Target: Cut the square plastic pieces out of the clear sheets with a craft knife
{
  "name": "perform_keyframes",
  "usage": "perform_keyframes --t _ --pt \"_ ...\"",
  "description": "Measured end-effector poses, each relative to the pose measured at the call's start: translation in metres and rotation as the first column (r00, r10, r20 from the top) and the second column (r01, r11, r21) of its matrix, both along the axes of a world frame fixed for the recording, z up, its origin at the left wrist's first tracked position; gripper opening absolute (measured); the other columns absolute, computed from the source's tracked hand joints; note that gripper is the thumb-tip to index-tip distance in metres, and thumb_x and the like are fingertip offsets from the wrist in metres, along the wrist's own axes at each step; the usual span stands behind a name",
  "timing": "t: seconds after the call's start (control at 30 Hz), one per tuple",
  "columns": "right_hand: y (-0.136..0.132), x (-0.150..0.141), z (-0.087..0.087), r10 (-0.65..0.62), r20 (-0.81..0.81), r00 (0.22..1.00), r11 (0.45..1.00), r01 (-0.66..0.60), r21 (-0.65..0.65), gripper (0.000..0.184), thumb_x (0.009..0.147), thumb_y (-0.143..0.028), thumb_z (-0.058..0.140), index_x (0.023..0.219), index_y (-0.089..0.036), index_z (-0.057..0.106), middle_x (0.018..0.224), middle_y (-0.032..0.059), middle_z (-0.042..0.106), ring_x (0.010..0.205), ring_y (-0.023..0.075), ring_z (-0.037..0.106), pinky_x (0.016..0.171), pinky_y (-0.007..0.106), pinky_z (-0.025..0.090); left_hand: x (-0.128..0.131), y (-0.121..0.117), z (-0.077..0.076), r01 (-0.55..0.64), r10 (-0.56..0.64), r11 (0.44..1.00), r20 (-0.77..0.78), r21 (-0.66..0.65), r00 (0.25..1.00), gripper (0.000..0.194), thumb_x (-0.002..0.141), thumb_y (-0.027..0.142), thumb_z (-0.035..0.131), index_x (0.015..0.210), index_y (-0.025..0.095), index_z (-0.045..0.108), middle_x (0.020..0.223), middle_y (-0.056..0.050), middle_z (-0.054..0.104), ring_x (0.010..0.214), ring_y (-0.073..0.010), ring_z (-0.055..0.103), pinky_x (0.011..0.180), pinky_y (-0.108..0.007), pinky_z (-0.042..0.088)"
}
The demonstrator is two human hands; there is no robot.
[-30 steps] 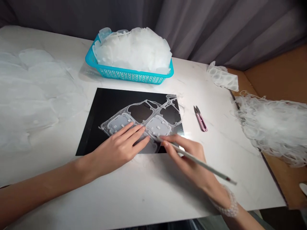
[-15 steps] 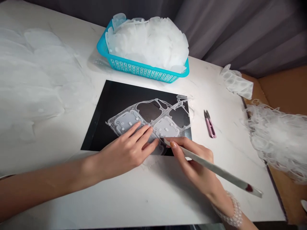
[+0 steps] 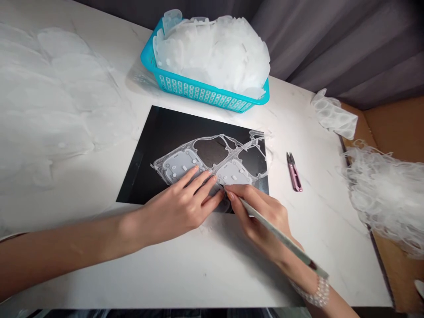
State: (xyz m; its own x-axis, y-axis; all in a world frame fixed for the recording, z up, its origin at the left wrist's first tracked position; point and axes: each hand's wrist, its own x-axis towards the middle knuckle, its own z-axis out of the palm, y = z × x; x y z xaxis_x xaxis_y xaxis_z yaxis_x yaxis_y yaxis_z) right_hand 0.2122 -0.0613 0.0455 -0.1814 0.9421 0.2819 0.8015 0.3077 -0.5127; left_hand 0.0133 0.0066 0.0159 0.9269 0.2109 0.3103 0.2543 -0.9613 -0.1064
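A translucent molded sheet [image 3: 234, 172] of soft, silicone-like pads lies on a black mat [image 3: 172, 128], with cut-out holes along its far side. My left hand [image 3: 185, 201] rests flat on the sheet, fingers spread over its pads. In my right hand [image 3: 265, 216] is a long, thin, pale-handled tool [image 3: 278, 234], gripped like a pen. Its tip meets the sheet just right of my left fingers; the fingers hide the tip, so its kind is unclear. Pink thread snips [image 3: 294, 172] lie to the right of the mat.
A blue basket [image 3: 205, 95] heaped with translucent pads stands behind the mat. More thin translucent pieces [image 3: 66, 97] cover the table's left. At the right, a cardboard box [image 3: 391, 126] holds a tangle of clear trimmings [image 3: 387, 194], and a holed offcut [image 3: 336, 115] lies by its edge.
My right hand has shifted slightly left and turned the tool, whose rear end has swung in toward my wrist. My left hand stays on the sheet. The whole view has shifted a little.
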Motion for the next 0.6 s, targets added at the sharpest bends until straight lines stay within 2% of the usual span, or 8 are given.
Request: perform_keyframes --t 0.17,0.37,0.5,0.6 --pt "0.000 -0.002 0.002 0.024 0.059 0.998 1.000 -0.023 -0.005 0.012 0.096 -0.008 0.052 0.097 -0.013 0.063 0.084 0.0061 0.071 0.068 0.0133 0.065 0.061 0.025 0.052 0.001 0.001 0.001 -0.006 0.006 1.000 -0.009 0.020 1.000 0.036 0.096 0.008 0.044 0.128 0.003 0.059 0.127 -0.021 0.067 0.121 -0.0367 0.062 0.102 -0.053 0.051" --pt "-0.017 0.000 0.008 0.031 0.081 0.996 0.999 -0.033 0.028 0.014 0.094 -0.002 0.052 0.098 -0.013 0.059 0.088 0.0093 0.071 0.081 0.0173 0.069 0.069 0.028 0.059 0.001 -0.002 0.001 -0.022 0.023 1.000 -0.037 0.017 0.999 0.040 0.095 0.008 0.044 0.133 0.006 0.058 0.129 -0.023 0.066 0.121 -0.0376 0.062 0.101 -0.055 0.051" --pt "-0.014 -0.003 -0.002 0.119 0.227 0.966 0.977 -0.155 0.145 0.016 0.096 -0.002 0.047 0.099 -0.009 0.061 0.079 0.0100 0.069 0.091 0.0228 0.070 0.087 0.037 0.062 0.000 0.000 0.002 0.027 -0.026 0.999 -0.033 0.039 0.999 0.036 0.093 0.008 0.045 0.124 0.002 0.063 0.127 -0.025 0.066 0.118 -0.0393 0.063 0.099 -0.055 0.052" --pt "-0.007 -0.002 -0.013 0.139 0.348 0.927 0.952 -0.222 0.213 0.016 0.096 -0.004 0.048 0.102 -0.005 0.063 0.082 0.0127 0.071 0.100 0.0269 0.071 0.093 0.041 0.061 0.001 0.000 0.002 0.031 -0.030 0.999 -0.016 0.037 0.999 0.032 0.091 0.007 0.047 0.115 0.002 0.068 0.125 -0.026 0.067 0.117 -0.0398 0.064 0.099 -0.055 0.053"
